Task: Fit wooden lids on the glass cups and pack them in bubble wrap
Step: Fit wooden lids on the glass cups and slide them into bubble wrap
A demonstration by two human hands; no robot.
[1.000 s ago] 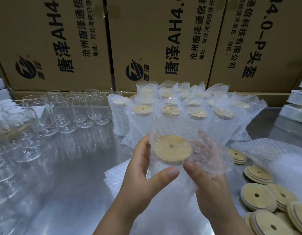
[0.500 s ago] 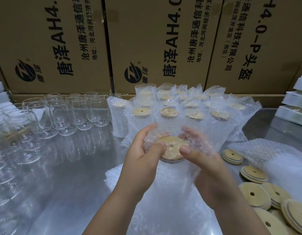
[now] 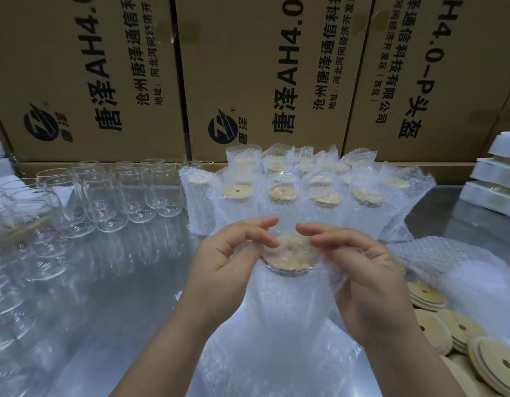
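Note:
A glass cup with a round wooden lid stands in a bubble-wrap bag at the centre. My left hand and my right hand grip the bag's top edges on either side and fold the wrap over the lid. Behind stand several wrapped, lidded cups. Bare glass cups stand in rows at the left. Loose wooden lids lie at the right.
The work surface is a shiny metal table. Large cardboard boxes form a wall at the back. A pile of bubble wrap lies at the right, and white flat boxes are stacked at the far right.
Both hands have moved up and inward, drawing the bag's open top over the lid; the lid, plainly visible before, is now partly covered by wrap.

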